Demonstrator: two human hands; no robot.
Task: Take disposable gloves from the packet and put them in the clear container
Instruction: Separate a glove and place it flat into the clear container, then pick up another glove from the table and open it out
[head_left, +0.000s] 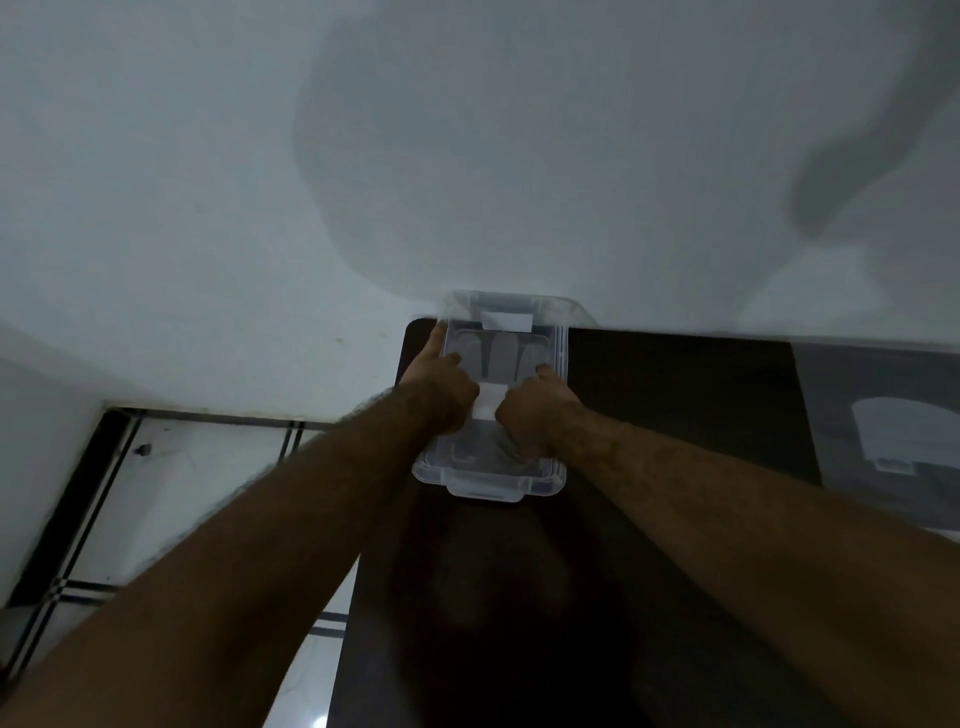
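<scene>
A clear plastic container (488, 475) stands on the dark table (675, 395), close to the wall. Its clear top part (498, 353) carries white latches, one at the far end (506, 320) and one between my hands (491, 402). My left hand (441, 389) grips the container's left side, thumb resting on top. My right hand (535, 410) grips the right side the same way. I cannot tell whether the top is seated or lifted. Neither gloves nor a packet show in the view.
The table's left edge (374, 545) drops to a white tiled floor (182, 493) with dark stripes. A white wall (467, 156) rises right behind the container. At the right lies a grey panel (883, 431) with a pale shape on it.
</scene>
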